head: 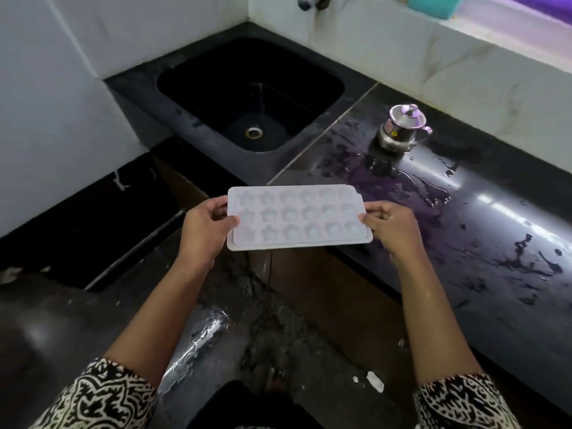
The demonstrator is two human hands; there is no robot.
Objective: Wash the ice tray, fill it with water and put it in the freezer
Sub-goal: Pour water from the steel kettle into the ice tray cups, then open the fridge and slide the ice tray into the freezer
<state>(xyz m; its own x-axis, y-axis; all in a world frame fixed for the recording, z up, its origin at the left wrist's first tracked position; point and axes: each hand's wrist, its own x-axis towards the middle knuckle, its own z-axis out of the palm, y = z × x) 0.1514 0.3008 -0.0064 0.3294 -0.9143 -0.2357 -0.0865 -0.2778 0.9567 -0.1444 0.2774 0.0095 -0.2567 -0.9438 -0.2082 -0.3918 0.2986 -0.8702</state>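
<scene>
A pale lilac ice tray [297, 218] with star and round moulds is held level in front of me, over the front edge of the counter. My left hand [205, 226] grips its left end, thumb on top. My right hand [390, 226] pinches its right end. The black sink [250, 94] lies beyond the tray, in the corner, with its drain [254, 132] bare. The tap [311, 1] shows at the top edge above the sink. I cannot tell whether the moulds hold water.
A wet black counter [464, 212] runs along the right with puddles on it. A small steel lidded pot [402, 126] stands on it right of the sink. White tiled walls close the corner. Dark floor lies below.
</scene>
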